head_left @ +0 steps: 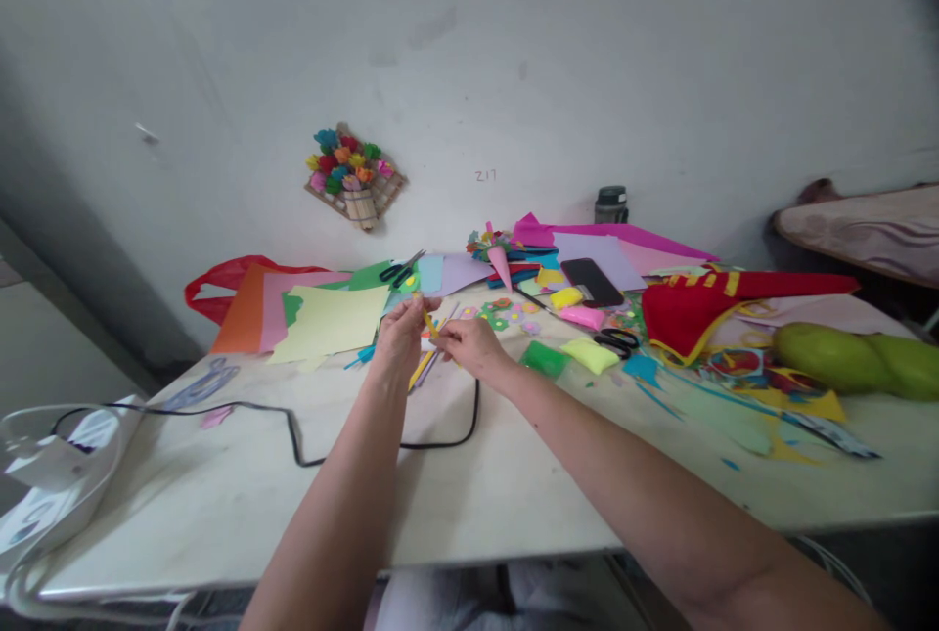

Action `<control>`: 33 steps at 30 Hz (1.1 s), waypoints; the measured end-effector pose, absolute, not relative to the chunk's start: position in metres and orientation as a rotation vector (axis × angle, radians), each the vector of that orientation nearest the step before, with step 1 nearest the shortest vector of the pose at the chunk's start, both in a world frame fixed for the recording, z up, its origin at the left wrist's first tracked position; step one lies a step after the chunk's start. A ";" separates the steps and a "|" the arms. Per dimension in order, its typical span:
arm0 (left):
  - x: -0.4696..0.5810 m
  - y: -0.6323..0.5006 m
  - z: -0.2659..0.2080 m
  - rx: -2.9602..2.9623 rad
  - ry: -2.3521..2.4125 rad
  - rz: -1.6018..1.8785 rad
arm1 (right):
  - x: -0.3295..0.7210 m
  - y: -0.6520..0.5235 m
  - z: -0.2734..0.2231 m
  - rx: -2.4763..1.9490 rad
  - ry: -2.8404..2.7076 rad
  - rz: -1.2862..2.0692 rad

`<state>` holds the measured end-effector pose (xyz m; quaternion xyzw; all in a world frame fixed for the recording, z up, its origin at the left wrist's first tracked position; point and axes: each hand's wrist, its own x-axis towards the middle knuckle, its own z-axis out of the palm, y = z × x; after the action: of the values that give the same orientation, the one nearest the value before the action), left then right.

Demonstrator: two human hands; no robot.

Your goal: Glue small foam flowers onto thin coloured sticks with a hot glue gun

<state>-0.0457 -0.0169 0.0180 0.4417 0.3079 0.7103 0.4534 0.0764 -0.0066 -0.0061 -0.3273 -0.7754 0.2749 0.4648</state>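
Both my hands meet above the middle of the table. My left hand (pixel 401 330) is closed in a pinch on the upper end of a narrow yellow paper strip (pixel 430 325). The strip's lower end sits between the fingertips of my right hand (pixel 469 342), also pinched. Beneath the hands lie several thin yellow and purple paper sticks (pixel 424 374), partly covered by them. Small paper flowers (pixel 506 315) are spread just beyond my right hand. A pale yellow sheet (pixel 334 318) lies left of my left hand.
Black-handled scissors (pixel 402 271) rest on the papers behind; another pair (pixel 617 342) lies right of my hands. A phone (pixel 591 283), clay packets (pixel 591 354) and a red cloth (pixel 682 318) are at right. A black cable (pixel 293 430) crosses the table from a power strip (pixel 88 455).
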 end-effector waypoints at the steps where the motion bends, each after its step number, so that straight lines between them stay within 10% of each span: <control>1: -0.046 -0.017 0.018 1.080 0.761 1.755 | 0.076 -0.007 -0.006 -0.793 -1.903 0.666; 33: -0.047 -0.015 0.007 1.540 1.122 1.667 | 0.105 0.008 0.002 -0.829 -1.608 1.506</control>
<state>-0.0473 -0.0148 0.0068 0.5802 0.4229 0.6281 0.3000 0.1047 0.0077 0.0022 -0.3253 -0.6310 0.5907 0.3836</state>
